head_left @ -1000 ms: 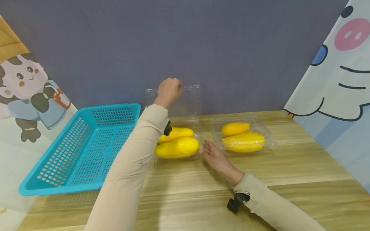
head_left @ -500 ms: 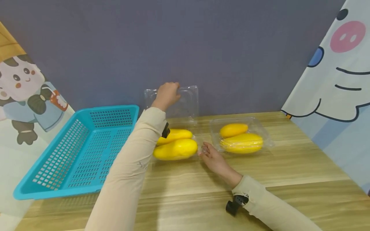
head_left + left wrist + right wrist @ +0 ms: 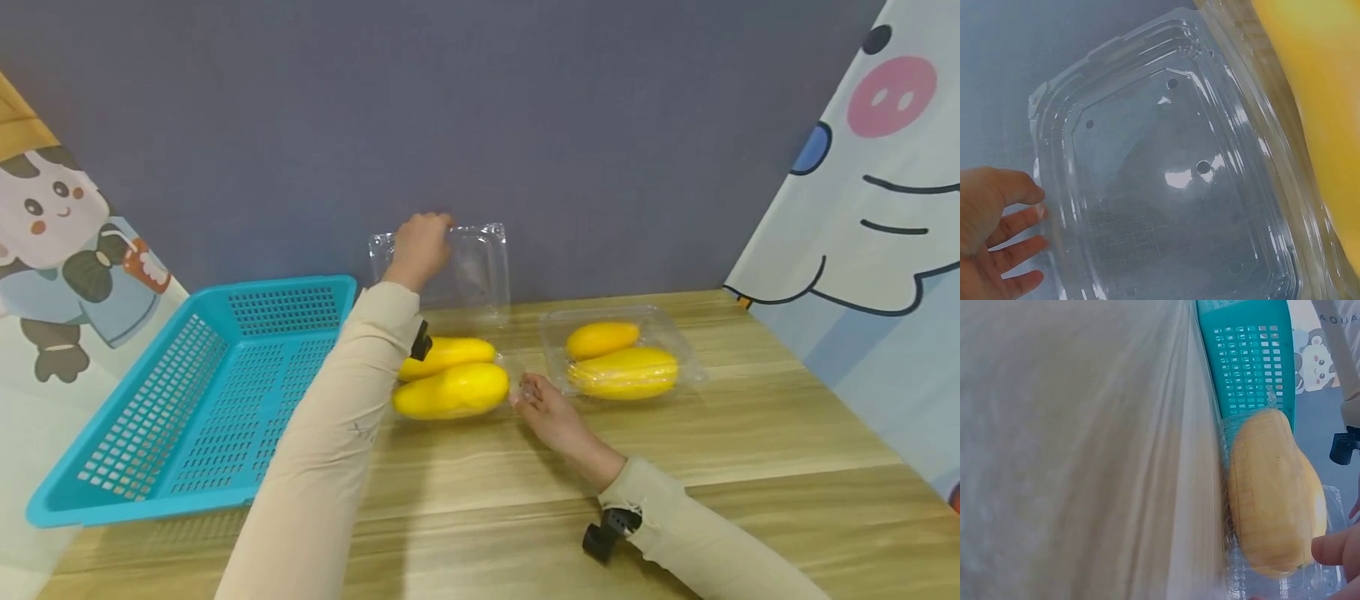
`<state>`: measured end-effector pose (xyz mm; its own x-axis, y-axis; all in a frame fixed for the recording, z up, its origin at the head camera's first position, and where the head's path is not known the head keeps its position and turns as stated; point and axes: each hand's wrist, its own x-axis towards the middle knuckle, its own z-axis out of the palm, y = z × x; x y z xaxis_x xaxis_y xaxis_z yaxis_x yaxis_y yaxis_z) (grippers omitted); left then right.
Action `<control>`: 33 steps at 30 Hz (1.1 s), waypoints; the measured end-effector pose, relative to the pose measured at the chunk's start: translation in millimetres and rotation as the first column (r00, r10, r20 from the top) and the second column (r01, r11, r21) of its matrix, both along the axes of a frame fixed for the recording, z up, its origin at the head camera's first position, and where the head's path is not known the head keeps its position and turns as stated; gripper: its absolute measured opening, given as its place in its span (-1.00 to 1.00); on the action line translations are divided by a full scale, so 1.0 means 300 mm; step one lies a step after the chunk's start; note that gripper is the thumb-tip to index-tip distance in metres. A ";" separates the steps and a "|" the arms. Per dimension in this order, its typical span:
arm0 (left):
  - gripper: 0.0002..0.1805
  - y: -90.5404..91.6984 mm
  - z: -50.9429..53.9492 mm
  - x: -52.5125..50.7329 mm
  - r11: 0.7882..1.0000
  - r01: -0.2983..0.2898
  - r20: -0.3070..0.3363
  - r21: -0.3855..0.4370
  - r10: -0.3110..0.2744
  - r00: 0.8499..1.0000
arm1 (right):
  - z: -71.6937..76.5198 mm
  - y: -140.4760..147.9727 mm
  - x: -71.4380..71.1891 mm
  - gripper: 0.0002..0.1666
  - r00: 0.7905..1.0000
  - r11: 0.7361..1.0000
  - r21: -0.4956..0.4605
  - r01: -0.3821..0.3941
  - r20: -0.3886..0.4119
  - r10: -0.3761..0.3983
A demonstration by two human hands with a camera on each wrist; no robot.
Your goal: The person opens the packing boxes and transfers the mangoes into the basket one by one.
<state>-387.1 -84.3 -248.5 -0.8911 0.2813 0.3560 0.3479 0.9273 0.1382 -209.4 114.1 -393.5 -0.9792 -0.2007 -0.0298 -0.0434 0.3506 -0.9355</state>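
Head view is showing two clear boxes on the table (image 3: 480,508), each bearing two yellow fruits. In the left box (image 3: 513,360), a front fruit (image 3: 453,390) is lying near side and a back fruit (image 3: 456,353) is lying just behind it, partly hidden by the left sleeve. The box's lid (image 3: 472,279) is standing raised before the dark wall (image 3: 600,133). In the right box (image 3: 670,325), a small fruit (image 3: 602,340) is resting behind a bigger one (image 3: 628,373), with clear plastic glinting over the latter. A blue basket (image 3: 150,508) is sitting to the left, showing its slotted floor.

The left hand (image 3: 418,250) is pinching the lid's top rim; in the left wrist view its bent fingertips are meeting that edge. The right hand (image 3: 551,417) is holding the left box's right edge with bent thumb and fingers, between the two boxes. Its thumb, in the right wrist view, is appearing against the front fruit's end, though whether it is touching the fruit, one cannot tell.
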 end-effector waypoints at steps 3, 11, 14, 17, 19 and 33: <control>-0.51 -0.009 0.003 0.003 1.000 -0.006 0.001 0.003 0.006 1.000 | -0.006 0.000 -0.003 -0.31 1.000 1.000 -0.011 0.000 0.005 0.000; -0.48 -0.022 0.047 0.043 1.000 -0.018 0.033 -0.003 0.018 0.999 | -0.013 -0.002 -0.005 -0.32 0.999 0.999 -0.038 0.012 0.035 -0.011; -0.46 -0.025 0.076 0.067 1.000 -0.011 0.062 -0.005 0.011 0.998 | -0.013 0.000 -0.005 -0.31 0.999 0.999 -0.047 0.003 0.038 -0.001; -0.45 -0.032 0.099 0.092 1.000 -0.008 0.095 -0.015 0.009 0.995 | -0.015 0.004 -0.009 -0.31 0.999 0.998 -0.062 -0.009 0.042 0.012; -0.47 -0.039 0.109 0.108 0.999 -0.003 0.121 -0.032 0.007 0.993 | -0.015 0.006 -0.012 -0.32 0.999 0.998 -0.065 -0.015 0.038 0.017; -0.55 -0.058 0.130 0.207 0.990 0.100 0.209 -0.098 -0.078 0.975 | -0.003 0.013 -0.015 -0.34 0.999 0.999 -0.043 -0.011 0.041 0.012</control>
